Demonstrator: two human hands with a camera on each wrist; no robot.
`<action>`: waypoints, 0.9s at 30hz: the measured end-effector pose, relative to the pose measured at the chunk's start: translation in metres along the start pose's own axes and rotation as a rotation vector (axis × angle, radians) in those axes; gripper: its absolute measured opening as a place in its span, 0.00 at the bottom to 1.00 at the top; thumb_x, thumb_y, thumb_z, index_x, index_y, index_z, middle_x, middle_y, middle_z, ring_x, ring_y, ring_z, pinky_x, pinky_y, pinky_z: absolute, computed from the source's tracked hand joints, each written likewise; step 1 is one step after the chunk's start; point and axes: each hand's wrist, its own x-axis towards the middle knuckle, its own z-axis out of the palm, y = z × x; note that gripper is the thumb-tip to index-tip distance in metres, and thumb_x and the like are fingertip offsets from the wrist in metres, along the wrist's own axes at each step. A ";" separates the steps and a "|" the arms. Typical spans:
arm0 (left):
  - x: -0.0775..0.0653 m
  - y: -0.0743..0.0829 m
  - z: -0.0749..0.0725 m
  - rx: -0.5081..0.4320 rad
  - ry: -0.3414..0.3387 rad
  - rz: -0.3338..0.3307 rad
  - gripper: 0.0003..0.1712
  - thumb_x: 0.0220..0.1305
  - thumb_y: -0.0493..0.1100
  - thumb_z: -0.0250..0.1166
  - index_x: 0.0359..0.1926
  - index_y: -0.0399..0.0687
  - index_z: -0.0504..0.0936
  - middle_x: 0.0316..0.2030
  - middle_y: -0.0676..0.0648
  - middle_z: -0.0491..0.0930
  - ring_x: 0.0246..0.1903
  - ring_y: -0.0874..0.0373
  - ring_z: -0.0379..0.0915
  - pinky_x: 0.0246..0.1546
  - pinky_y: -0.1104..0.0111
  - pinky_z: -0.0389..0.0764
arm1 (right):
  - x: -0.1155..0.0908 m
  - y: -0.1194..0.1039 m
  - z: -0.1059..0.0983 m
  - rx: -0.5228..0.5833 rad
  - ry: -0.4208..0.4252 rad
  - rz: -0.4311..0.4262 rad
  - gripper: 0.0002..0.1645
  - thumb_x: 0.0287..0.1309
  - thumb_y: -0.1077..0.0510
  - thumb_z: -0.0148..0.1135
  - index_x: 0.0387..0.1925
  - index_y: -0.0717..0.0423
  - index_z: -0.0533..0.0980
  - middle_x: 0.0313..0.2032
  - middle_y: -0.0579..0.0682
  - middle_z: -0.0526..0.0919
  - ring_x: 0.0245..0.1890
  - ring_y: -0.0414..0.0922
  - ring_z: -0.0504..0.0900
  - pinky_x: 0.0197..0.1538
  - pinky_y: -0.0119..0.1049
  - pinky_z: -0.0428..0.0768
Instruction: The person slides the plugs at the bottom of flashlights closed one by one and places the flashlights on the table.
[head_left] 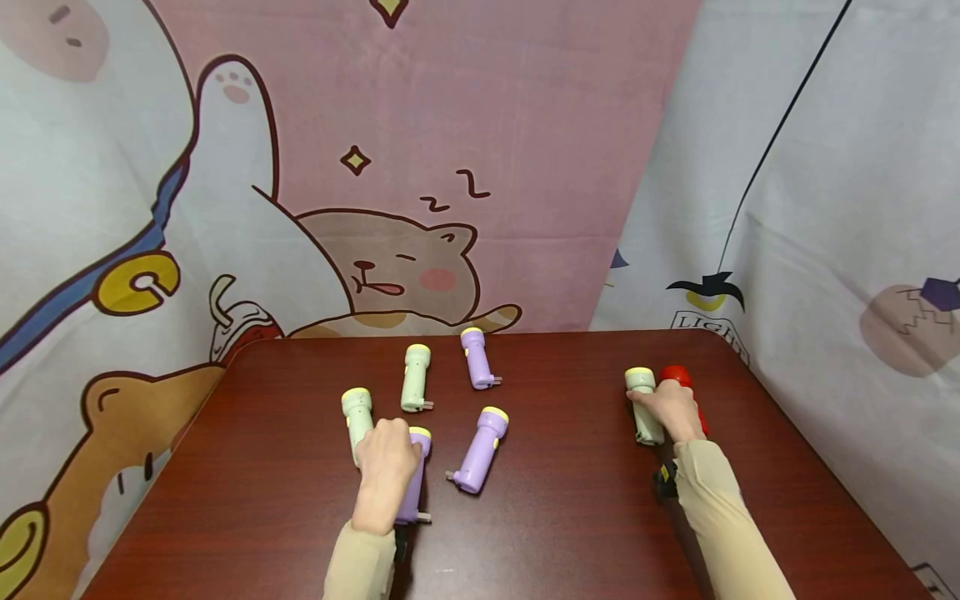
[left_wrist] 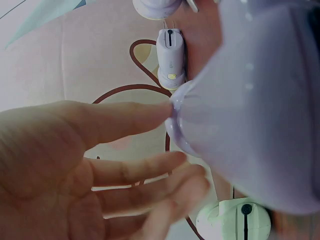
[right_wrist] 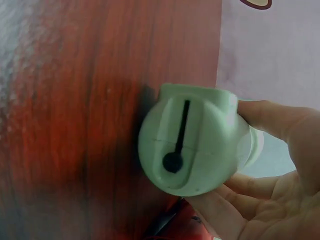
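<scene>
Between thumb and fingers of the right grip (head_left: 672, 408), a green torch (head_left: 647, 426) is pinched, base toward the wrist, a red torch (head_left: 676, 375) just beside it. Over the table (head_left: 562, 517), the left grip (head_left: 387, 458) is loosely spread beside a purple torch (head_left: 417, 483).

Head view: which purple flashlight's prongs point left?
The purple flashlight in front of the back one, right of the one at the left hand; both others point right.
</scene>
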 end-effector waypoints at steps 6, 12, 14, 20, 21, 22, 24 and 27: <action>0.000 -0.001 0.000 -0.014 -0.081 -0.052 0.09 0.45 0.40 0.69 0.25 0.36 0.81 0.28 0.36 0.81 0.29 0.38 0.79 0.21 0.51 0.74 | 0.001 0.002 0.004 -0.026 0.005 -0.007 0.27 0.55 0.41 0.61 0.25 0.63 0.73 0.22 0.58 0.76 0.22 0.52 0.78 0.22 0.39 0.74; 0.002 -0.002 0.000 -0.055 -0.076 -0.043 0.11 0.43 0.39 0.70 0.25 0.34 0.82 0.27 0.34 0.81 0.26 0.38 0.79 0.20 0.52 0.75 | 0.000 0.002 0.004 -0.045 0.013 -0.032 0.26 0.54 0.42 0.61 0.23 0.63 0.72 0.22 0.59 0.76 0.22 0.53 0.77 0.22 0.39 0.73; 0.002 -0.002 0.000 -0.060 -0.079 -0.041 0.11 0.43 0.39 0.71 0.25 0.33 0.82 0.27 0.34 0.81 0.26 0.38 0.79 0.21 0.53 0.75 | -0.001 0.002 0.004 -0.052 0.014 -0.040 0.26 0.54 0.42 0.61 0.22 0.63 0.72 0.21 0.59 0.76 0.21 0.53 0.77 0.21 0.39 0.73; 0.003 -0.002 0.000 -0.049 -0.108 -0.073 0.12 0.44 0.41 0.71 0.26 0.35 0.82 0.29 0.35 0.82 0.28 0.38 0.80 0.21 0.53 0.75 | -0.001 0.001 0.004 -0.076 0.025 -0.032 0.27 0.54 0.41 0.61 0.23 0.63 0.73 0.22 0.60 0.76 0.22 0.54 0.76 0.21 0.40 0.72; 0.003 -0.002 0.000 -0.042 -0.114 -0.078 0.12 0.44 0.42 0.71 0.26 0.35 0.82 0.29 0.35 0.82 0.29 0.38 0.80 0.21 0.53 0.75 | -0.001 0.001 0.005 -0.082 0.029 -0.028 0.27 0.54 0.41 0.61 0.23 0.63 0.73 0.22 0.60 0.76 0.22 0.55 0.76 0.21 0.40 0.72; 0.003 -0.003 0.000 -0.037 -0.116 -0.082 0.13 0.44 0.42 0.71 0.26 0.36 0.82 0.29 0.35 0.82 0.29 0.38 0.80 0.21 0.53 0.75 | -0.001 0.001 0.005 -0.088 0.031 -0.024 0.26 0.54 0.41 0.61 0.24 0.63 0.73 0.23 0.61 0.76 0.22 0.55 0.76 0.21 0.40 0.72; 0.003 -0.003 0.000 -0.029 -0.120 -0.083 0.13 0.44 0.43 0.71 0.26 0.36 0.82 0.28 0.36 0.82 0.29 0.39 0.80 0.22 0.53 0.75 | -0.001 -0.001 0.004 -0.097 0.029 -0.023 0.27 0.54 0.42 0.60 0.26 0.65 0.73 0.24 0.62 0.76 0.23 0.56 0.76 0.21 0.41 0.72; 0.003 -0.004 0.001 -0.025 -0.119 -0.080 0.13 0.45 0.43 0.71 0.25 0.36 0.82 0.28 0.36 0.82 0.28 0.39 0.80 0.21 0.53 0.74 | -0.003 -0.004 0.004 -0.117 0.026 -0.019 0.26 0.55 0.43 0.59 0.29 0.66 0.74 0.25 0.63 0.76 0.23 0.57 0.76 0.21 0.42 0.72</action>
